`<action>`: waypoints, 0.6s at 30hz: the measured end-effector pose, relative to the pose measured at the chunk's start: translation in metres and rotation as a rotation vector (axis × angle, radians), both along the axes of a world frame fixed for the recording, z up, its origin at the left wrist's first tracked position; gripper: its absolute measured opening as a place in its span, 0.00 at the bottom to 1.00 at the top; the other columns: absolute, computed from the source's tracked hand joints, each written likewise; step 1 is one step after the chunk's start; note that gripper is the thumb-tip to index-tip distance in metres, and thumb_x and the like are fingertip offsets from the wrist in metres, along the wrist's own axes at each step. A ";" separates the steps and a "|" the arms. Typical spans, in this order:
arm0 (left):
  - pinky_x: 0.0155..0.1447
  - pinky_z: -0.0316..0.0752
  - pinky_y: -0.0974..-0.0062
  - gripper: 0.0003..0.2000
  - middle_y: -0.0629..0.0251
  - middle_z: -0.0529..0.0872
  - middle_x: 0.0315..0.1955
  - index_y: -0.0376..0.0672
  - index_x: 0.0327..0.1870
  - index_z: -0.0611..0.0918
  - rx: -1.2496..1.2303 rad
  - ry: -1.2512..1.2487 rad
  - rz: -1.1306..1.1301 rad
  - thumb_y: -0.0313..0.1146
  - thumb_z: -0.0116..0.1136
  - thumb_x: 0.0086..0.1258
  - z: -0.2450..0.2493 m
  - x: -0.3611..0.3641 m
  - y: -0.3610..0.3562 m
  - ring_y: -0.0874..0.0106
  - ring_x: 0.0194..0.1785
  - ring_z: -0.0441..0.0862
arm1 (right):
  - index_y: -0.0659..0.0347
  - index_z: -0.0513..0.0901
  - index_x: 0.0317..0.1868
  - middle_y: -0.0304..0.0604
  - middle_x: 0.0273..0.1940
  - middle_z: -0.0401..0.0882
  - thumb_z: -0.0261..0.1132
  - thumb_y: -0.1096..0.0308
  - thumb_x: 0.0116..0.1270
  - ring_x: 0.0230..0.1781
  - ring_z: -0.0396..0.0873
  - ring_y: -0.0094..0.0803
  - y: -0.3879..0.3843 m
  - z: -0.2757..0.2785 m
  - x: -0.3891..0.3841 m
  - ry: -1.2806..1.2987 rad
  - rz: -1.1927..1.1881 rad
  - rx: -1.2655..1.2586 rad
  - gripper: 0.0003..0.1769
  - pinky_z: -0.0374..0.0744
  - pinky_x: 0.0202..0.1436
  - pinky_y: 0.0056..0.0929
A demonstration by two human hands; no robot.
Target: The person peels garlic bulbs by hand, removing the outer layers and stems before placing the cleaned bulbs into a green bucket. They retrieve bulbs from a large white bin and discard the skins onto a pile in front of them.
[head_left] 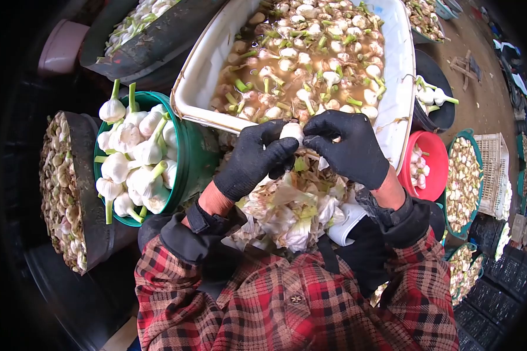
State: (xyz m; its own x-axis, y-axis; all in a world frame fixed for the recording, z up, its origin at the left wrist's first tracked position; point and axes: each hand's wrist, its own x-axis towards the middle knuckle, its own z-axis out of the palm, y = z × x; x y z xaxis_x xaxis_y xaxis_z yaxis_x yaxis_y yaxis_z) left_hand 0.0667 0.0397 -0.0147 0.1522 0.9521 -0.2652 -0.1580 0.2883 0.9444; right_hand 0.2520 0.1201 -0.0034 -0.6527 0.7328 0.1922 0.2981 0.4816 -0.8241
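Observation:
A pale garlic bulb (293, 132) is held in front of me by my left hand (256, 157), black-gloved, its thumb and fingers closed around the left side. My right hand (352, 147), gloved alike, has its fingers pinched together against the bulb's right edge. A small pale bit shows between those fingers, too little to name. Below both hands lies a heap of loose garlic skins (293, 213) on my lap. Just beyond them, a white tub (196, 88) contains brownish water with many garlic bulbs (307, 96) floating in it.
Left of me, a green bucket (196, 158) is filled with clean white garlic with short green stems. A dark container (99, 193) of browner bulbs stands farther left. To the right are a red bucket (436, 167) with some bulbs and a cream crate (493, 169).

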 end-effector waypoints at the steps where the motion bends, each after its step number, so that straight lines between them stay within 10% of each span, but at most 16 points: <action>1: 0.25 0.65 0.86 0.19 0.70 0.81 0.25 0.36 0.57 0.78 -0.002 0.000 -0.002 0.39 0.57 0.71 -0.002 0.000 0.000 0.85 0.23 0.72 | 0.65 0.84 0.36 0.50 0.31 0.83 0.68 0.74 0.55 0.29 0.84 0.42 0.000 0.000 0.000 -0.016 -0.003 -0.063 0.07 0.80 0.35 0.30; 13: 0.27 0.66 0.86 0.20 0.71 0.81 0.27 0.34 0.57 0.77 -0.048 0.057 -0.066 0.39 0.58 0.71 -0.004 0.000 -0.002 0.85 0.25 0.73 | 0.64 0.77 0.30 0.52 0.28 0.79 0.63 0.75 0.56 0.27 0.79 0.51 -0.013 -0.011 -0.006 -0.049 -0.052 0.362 0.03 0.77 0.31 0.40; 18: 0.35 0.74 0.81 0.23 0.65 0.83 0.34 0.31 0.61 0.73 0.319 0.213 -0.009 0.34 0.60 0.69 -0.019 0.002 -0.007 0.80 0.32 0.78 | 0.65 0.77 0.31 0.53 0.28 0.79 0.64 0.74 0.56 0.25 0.80 0.47 -0.013 -0.012 -0.004 -0.017 -0.117 0.109 0.05 0.77 0.30 0.37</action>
